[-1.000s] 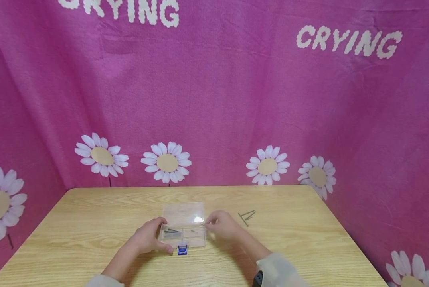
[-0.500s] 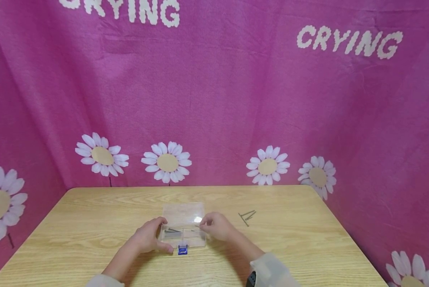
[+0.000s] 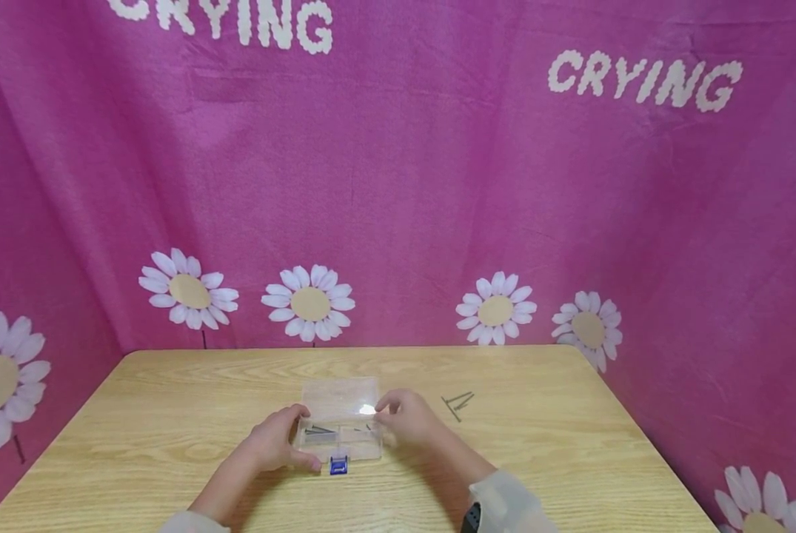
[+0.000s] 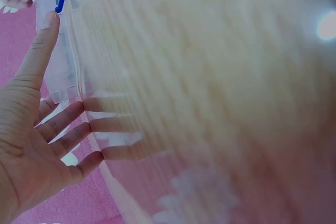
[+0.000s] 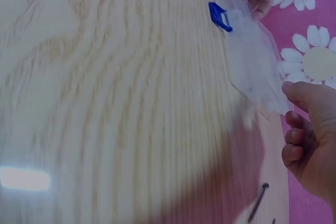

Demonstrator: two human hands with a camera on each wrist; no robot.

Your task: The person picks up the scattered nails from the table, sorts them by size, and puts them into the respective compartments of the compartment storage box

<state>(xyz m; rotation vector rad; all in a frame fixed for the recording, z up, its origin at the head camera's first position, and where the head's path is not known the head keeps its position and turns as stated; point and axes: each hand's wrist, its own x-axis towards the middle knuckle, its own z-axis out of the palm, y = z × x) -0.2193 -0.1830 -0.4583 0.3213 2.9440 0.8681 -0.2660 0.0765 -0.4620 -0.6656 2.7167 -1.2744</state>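
Clock dial centred on the box in the head view, 12 o'clock toward the cloth.

- Cloth (image 3: 398, 192): largest item; magenta, hangs across the 12 o'clock side and round both flanks. Printed with daisies (image 3: 496, 310) and white CRYING lettering (image 3: 644, 80).
- Table (image 3: 537, 459): pale wood grain, rounded far corners at 11 and 2 o'clock.
- Box (image 3: 360, 449): clear plastic, divided inside, sits on the table. Its lid (image 3: 334, 396) is swung back at 12 o'clock.
- Sleeve (image 3: 514, 503): pale, on the right forearm, about 4 o'clock.
- Left hand (image 3: 274, 440): at 8 to 9 o'clock. Thumb and fingers spread wide apart, bracketing the left end of the box; thumb straight along the front edge. In the left wrist view some fingertips touch the tabletop.
- Right hand (image 3: 409, 420): at 3 o'clock, fingertips at the rear right corner of the box. Thumb and forefinger slightly apart, remaining fingers loosely curled.
- Wristband (image 3: 472, 518): dark, right wrist, 4 o'clock.
- Latch (image 3: 338, 465): blue, front edge of the box, 6 o'clock; left thumb tip just beside it.
- Loose fasteners (image 3: 451, 409): three, slender and dark, near one another on the table at 3 o'clock, beyond the right hand. Nails or screws, cannot tell.
- Longer fasteners (image 3: 320, 431): dark, in the box compartment at 10 o'clock.
- Small fasteners (image 3: 369, 427): in the compartment at 2 o'clock; count unclear.
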